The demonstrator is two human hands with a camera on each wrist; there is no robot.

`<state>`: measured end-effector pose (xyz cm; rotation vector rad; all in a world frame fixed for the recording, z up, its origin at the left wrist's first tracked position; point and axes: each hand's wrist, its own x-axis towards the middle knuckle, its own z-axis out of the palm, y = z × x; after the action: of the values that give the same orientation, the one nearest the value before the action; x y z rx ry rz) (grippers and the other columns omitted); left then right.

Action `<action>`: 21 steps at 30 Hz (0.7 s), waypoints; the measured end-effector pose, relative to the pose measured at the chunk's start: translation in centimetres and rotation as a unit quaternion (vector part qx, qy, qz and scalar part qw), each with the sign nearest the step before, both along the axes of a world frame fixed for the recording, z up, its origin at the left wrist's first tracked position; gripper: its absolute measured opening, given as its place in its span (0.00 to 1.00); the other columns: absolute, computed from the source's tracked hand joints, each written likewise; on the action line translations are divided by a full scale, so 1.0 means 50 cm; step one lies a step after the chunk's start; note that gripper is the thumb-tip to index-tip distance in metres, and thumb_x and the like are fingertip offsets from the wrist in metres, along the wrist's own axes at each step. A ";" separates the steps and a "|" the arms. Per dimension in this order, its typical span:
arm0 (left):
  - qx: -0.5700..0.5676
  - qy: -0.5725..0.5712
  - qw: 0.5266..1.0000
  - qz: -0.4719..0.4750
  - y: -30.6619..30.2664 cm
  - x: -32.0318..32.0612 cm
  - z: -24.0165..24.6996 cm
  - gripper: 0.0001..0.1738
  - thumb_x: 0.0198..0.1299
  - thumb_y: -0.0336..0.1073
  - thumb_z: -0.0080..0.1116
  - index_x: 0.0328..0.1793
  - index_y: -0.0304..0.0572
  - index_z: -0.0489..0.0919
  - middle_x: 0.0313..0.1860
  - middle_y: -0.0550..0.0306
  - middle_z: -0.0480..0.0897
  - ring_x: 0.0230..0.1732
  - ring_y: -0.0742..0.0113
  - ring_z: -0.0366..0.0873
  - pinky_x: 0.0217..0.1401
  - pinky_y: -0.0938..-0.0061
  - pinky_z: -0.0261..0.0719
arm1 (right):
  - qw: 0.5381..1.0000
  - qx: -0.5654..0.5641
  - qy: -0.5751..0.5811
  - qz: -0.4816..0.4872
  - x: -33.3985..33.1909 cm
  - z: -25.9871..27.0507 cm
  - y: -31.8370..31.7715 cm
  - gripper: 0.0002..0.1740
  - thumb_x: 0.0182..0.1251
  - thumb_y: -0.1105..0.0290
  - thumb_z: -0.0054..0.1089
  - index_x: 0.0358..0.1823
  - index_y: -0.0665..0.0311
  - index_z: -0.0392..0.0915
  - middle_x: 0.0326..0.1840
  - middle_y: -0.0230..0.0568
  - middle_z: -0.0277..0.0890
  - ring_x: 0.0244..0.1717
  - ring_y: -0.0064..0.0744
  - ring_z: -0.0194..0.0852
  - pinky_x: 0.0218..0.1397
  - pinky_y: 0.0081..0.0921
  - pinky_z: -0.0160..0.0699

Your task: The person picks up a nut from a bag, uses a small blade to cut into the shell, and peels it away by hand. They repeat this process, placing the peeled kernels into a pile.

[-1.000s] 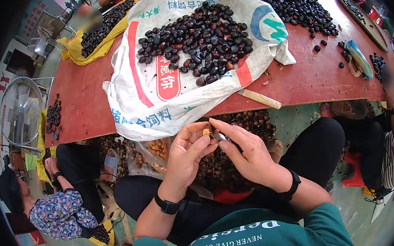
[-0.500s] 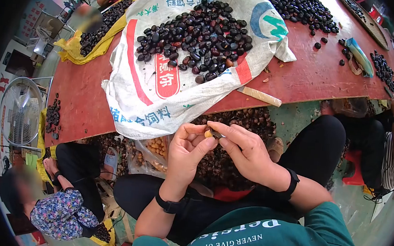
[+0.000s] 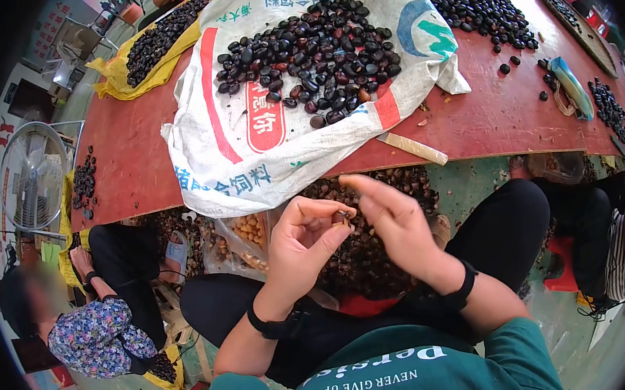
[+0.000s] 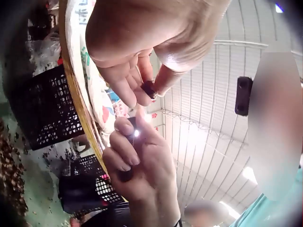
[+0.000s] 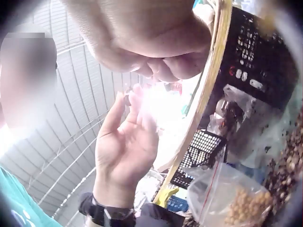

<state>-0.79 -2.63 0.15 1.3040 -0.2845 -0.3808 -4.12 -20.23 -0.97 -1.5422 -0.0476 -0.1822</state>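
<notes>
My left hand [image 3: 299, 249] pinches a small dark-shelled nut [image 4: 149, 89] between thumb and fingertips, in front of the table edge. Just to its right, my right hand [image 3: 399, 228] is raised a little apart from the nut. In the left wrist view its fingers curl round a small knife, whose blade [image 4: 136, 131] catches the light; the knife is hidden in the head view. Beyond both hands, a heap of glossy dark nuts [image 3: 310, 57] lies on a white woven sack [image 3: 210, 178] spread over the red table [image 3: 125, 171].
Below the hands are a clear bag of yellow kernels [image 3: 250, 230] and a pile of brown shells [image 3: 355, 262]. A wooden-looking strip [image 3: 413, 148] lies at the table edge. More nuts [image 3: 466, 15] sit at the back. Other people sit left and right.
My right hand has lifted away from the nut, up and to the right, opening a gap between the hands. The left hand keeps its pinch; the yellow patch on the nut no longer shows.
</notes>
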 end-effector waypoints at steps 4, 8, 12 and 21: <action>-0.081 0.096 0.992 0.004 0.006 0.018 0.002 0.16 0.68 0.24 0.62 0.59 0.38 0.74 0.54 0.53 0.81 0.53 0.70 0.82 0.61 0.72 0.85 | 0.999 -0.012 0.021 0.033 -0.009 0.038 -0.011 0.19 0.78 0.74 0.50 0.67 0.68 0.75 0.57 0.46 0.82 0.58 0.33 0.80 0.62 0.27 0.76; -0.128 0.146 0.981 -0.003 0.007 0.020 -0.004 0.17 0.68 0.24 0.62 0.60 0.39 0.74 0.54 0.54 0.82 0.54 0.70 0.83 0.60 0.72 0.86 | 0.989 -0.131 -0.066 0.030 -0.014 0.029 0.002 0.23 0.73 0.75 0.56 0.69 0.67 0.73 0.60 0.53 0.80 0.60 0.48 0.82 0.60 0.35 0.80; -0.126 0.136 0.983 -0.010 0.006 0.020 -0.015 0.17 0.67 0.24 0.63 0.60 0.39 0.74 0.53 0.56 0.82 0.53 0.70 0.83 0.59 0.72 0.86 | 0.982 -0.162 -0.095 0.028 -0.012 0.019 0.000 0.24 0.72 0.75 0.57 0.69 0.64 0.73 0.60 0.52 0.81 0.57 0.50 0.83 0.56 0.37 0.82; -0.071 0.059 0.996 0.001 0.000 0.018 -0.012 0.12 0.67 0.22 0.61 0.53 0.37 0.73 0.48 0.56 0.81 0.49 0.74 0.82 0.57 0.73 0.87 | 0.983 -0.158 -0.090 0.013 -0.016 0.022 0.003 0.22 0.71 0.75 0.57 0.66 0.60 0.77 0.41 0.46 0.80 0.41 0.46 0.83 0.43 0.36 0.81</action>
<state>0.08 -2.62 -0.44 1.1385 -0.2073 -0.4263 -4.90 -20.09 0.11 -1.8377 -0.2489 -0.3049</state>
